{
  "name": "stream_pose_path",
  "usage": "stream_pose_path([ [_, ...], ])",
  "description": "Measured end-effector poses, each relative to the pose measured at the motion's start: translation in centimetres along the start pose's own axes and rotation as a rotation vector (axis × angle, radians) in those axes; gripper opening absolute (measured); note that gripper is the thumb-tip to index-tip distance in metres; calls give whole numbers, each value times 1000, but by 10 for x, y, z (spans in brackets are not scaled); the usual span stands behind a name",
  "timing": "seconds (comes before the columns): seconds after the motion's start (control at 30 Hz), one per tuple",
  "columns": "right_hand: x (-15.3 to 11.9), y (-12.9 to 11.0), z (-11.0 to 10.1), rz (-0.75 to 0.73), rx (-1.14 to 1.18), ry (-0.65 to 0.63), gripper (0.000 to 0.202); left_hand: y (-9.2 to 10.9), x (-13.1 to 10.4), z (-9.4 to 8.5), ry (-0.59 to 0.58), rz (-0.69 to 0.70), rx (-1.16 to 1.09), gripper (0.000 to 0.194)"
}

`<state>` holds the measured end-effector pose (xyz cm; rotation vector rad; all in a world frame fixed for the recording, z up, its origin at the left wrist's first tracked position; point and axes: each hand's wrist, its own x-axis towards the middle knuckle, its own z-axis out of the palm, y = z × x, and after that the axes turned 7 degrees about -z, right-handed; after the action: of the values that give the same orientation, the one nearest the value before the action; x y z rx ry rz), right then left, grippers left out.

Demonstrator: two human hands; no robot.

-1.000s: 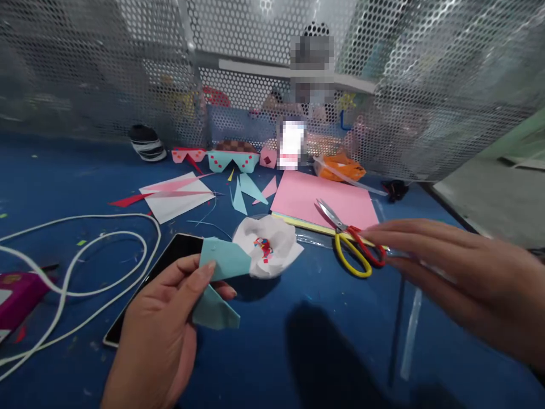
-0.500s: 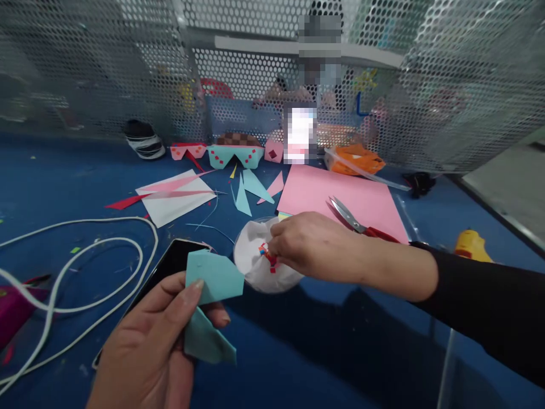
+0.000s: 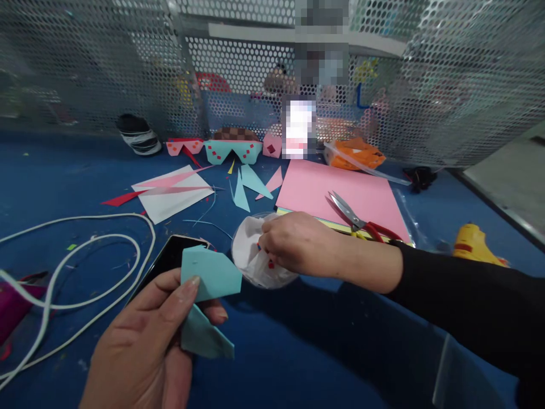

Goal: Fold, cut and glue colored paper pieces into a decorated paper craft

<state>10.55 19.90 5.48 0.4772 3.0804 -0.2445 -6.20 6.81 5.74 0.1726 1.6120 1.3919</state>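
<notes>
My left hand (image 3: 149, 324) pinches a folded light-blue paper cutout (image 3: 210, 275) between thumb and fingers, its lower flap hanging open below. In the middle, my right hand (image 3: 296, 241) reaches into a round clear bowl lined with white tissue (image 3: 247, 247). Its fingertips are drawn together over several small red bits (image 3: 271, 264) in the bowl, and whatever they grip is hidden. Close behind that wrist, scissors with red handles (image 3: 347, 210) rest on a stack of pink paper (image 3: 313, 184). A dark phone-like slab (image 3: 170, 253) lies partly under my left hand.
A light-blue paper mask (image 3: 233, 151) and a pink one (image 3: 184, 146) stand along the perforated metal screen (image 3: 247, 57). Paper offcuts (image 3: 255, 182) and a white sheet (image 3: 170, 199) lie nearby. White cable (image 3: 140, 272) loops at left; a yellow glue gun (image 3: 470, 241) is at right.
My right hand has shifted slightly left within the bowl, covering more of the red bits. The view has moved a little. My left hand keeps its hold on the paper cutout.
</notes>
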Motion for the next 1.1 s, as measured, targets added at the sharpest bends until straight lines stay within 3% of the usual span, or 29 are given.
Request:
stream_pose_path([
  [0.43,1,1,-1,10,59,-35,7,2,-3,-3,-55,-18,-14,37],
  [0.57,0,1,-7,92,112,61,10,1,-4,-2,-48,-13,-15,38],
  [0.8,-10,0,-24,345,561,316,11,1,-7,-3,-136,-15,18,37],
  [0.93,-21,-4,-30,420,869,360,10,-3,-6,-5,-255,2,81,34],
  [1.1,-45,-21,-33,481,964,425,9,-8,-9,-5,-362,21,167,35],
])
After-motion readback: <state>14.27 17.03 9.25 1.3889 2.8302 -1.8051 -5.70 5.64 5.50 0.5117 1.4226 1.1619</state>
